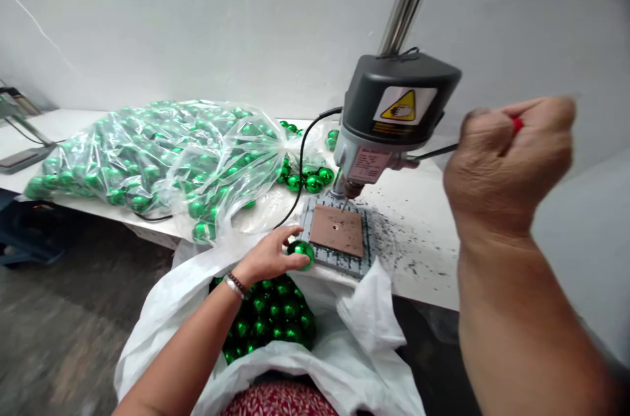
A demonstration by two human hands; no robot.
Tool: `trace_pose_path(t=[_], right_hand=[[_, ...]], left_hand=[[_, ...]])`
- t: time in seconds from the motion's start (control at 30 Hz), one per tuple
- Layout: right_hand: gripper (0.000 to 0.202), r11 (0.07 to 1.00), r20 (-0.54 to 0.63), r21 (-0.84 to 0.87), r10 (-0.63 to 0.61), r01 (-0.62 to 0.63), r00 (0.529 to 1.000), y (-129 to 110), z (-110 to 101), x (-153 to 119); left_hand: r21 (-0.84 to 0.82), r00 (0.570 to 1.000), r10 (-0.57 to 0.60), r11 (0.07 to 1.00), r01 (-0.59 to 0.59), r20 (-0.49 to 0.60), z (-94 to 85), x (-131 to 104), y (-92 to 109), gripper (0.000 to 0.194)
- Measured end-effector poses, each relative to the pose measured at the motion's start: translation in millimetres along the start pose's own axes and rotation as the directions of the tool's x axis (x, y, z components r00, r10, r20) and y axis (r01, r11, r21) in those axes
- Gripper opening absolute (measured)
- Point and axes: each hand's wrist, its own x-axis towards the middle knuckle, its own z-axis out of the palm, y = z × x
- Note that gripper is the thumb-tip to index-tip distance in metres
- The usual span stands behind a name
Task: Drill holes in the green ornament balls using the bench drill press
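Observation:
A shiny green bauble (306,252) is pinched in the fingers of my left hand (270,255), beside the front left edge of a drill press base. My right hand (509,170) is closed in a fist around the lever of the drill press (401,107), and a bit of red shows between its fingers. Below the drill's chuck lies a square brown board (339,232) with a small hole, strewn with dark shavings. Under my left arm, a white sack (172,317) stands with its mouth spread, full of green baubles (270,314).
A large clear plastic bag (147,147) of green baubles lies on the white table (418,271). Several loose baubles (314,183) sit behind the drill base. A black cable (302,160) hangs from the drill. Dark shavings cover the table to its right. A blue stool (34,239) is far left.

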Motion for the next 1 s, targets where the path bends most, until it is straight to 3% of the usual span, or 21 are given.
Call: trace_pose_path(t=[0.1, 0.17, 0.23, 0.37, 0.47, 0.57, 0.67, 0.73, 0.83, 0.9, 0.93, 1.0], right_hand=[[0.008, 1.0, -0.031, 0.014, -0.013, 0.013, 0.999, 3, 2, -3], [0.009, 0.999, -0.05, 0.024, -0.033, 0.034, 0.998, 5, 3, -3], [0.01, 0.998, -0.051, 0.023, -0.06, 0.062, 0.997, 7, 3, -4], [0.01, 0.996, -0.039, 0.018, -0.09, 0.091, 0.995, 13, 1, -8], [0.011, 0.992, -0.051, 0.058, -0.106, 0.109, 0.993, 14, 1, -12], [0.011, 0.987, -0.068, 0.097, -0.12, 0.126, 0.99, 15, 0, -14], [0.011, 0.983, -0.069, 0.114, -0.136, 0.143, 0.988, 15, 0, -16], [0.012, 0.977, -0.078, 0.131, -0.159, 0.168, 0.984, 16, 0, -17], [0.014, 0.964, -0.095, 0.169, -0.192, 0.206, 0.977, 16, 0, -18], [0.015, 0.957, -0.103, 0.185, -0.206, 0.223, 0.973, 17, 0, -19], [0.015, 0.955, -0.106, 0.188, -0.214, 0.231, 0.971, 17, 0, -19], [0.016, 0.948, -0.12, 0.189, -0.235, 0.255, 0.965, 17, 0, -20]], left_hand=[[0.099, 0.973, -0.119, 0.985, 0.141, -0.2, -20.4, 2, -17, 0.052], [0.248, 0.908, -0.172, 0.928, 0.279, -0.381, -31.3, 16, -27, 0.047], [0.386, 0.857, -0.193, 0.83, 0.403, -0.478, -41.0, 34, -36, 0.049], [0.519, 0.838, -0.299, 0.676, 0.523, -0.456, -57.2, 61, -53, 0.058], [0.488, 0.832, -0.359, 0.683, 0.543, -0.423, -61.8, 69, -61, 0.061], [0.369, 0.904, -0.234, 0.854, 0.367, -0.358, -56.4, 64, -56, 0.06], [0.051, 0.959, -0.085, 0.993, 0.103, -0.27, -43.3, 53, -40, 0.048], [-0.279, 0.981, -0.067, 0.96, 0.014, -0.18, -32.4, 47, -28, 0.042], [-0.682, 0.996, -0.089, 0.728, 0.068, 0.004, -16.2, 46, -17, 0.045], [-0.774, 0.99, -0.119, 0.618, 0.136, 0.079, -7.4, 49, -14, 0.048], [-0.771, 0.987, -0.135, 0.618, 0.151, 0.085, -3.9, 51, -12, 0.049], [-0.672, 0.989, -0.141, 0.727, 0.14, 0.053, 1.0, 55, -8, 0.05]])
